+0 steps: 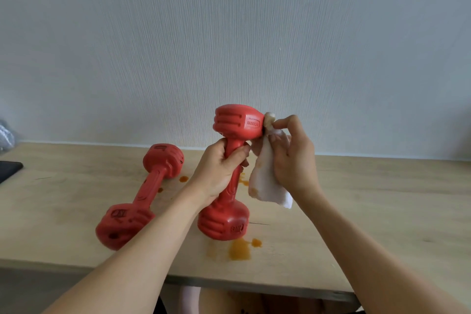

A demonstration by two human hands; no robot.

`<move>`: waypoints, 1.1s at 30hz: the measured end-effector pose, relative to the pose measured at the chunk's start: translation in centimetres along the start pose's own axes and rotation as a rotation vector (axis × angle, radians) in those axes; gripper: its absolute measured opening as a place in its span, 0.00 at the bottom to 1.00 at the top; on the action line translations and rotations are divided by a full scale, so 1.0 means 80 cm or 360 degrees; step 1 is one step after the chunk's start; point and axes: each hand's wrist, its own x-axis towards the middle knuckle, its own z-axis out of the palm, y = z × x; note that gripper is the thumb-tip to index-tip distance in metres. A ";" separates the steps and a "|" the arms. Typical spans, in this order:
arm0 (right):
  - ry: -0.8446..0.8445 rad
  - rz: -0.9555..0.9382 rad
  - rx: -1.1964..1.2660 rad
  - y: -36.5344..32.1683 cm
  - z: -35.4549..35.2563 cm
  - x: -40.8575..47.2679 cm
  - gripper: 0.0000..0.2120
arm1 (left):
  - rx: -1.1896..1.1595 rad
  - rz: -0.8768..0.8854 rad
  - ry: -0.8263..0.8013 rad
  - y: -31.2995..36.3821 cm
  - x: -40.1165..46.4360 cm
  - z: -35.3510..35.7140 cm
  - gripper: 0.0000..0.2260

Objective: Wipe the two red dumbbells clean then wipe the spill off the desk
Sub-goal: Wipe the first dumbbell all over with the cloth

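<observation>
One red dumbbell (235, 125) stands upright on the wooden desk (369, 201), and my left hand (219, 171) grips its handle. My right hand (293, 153) pinches a white cloth (265, 181), stained orange, and presses its bunched tip against the right side of the dumbbell's upper head. The second red dumbbell (140, 196) lies flat on the desk to the left, with dark spots on it. An orange spill (239, 250) sits in front of the upright dumbbell's base. Smaller orange drops (183, 179) lie near the lying dumbbell's far head.
A dark flat object (9, 169) lies at the desk's left edge, with a grey bundle (5, 135) behind it. A pale textured wall runs along the back of the desk. The desk's front edge is close to my body.
</observation>
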 end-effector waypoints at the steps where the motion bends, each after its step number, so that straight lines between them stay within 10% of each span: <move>1: -0.0025 -0.0011 -0.0044 -0.001 0.002 -0.003 0.08 | -0.0028 -0.0018 0.0028 0.001 0.000 -0.001 0.04; 18: 0.0203 -0.0545 -0.0717 -0.023 0.000 -0.006 0.13 | 0.0085 0.0099 0.0185 0.006 0.002 -0.007 0.13; 33: 0.0184 -0.0302 -0.0558 -0.034 -0.012 -0.002 0.06 | 0.0371 0.0132 0.0214 0.010 0.005 0.004 0.12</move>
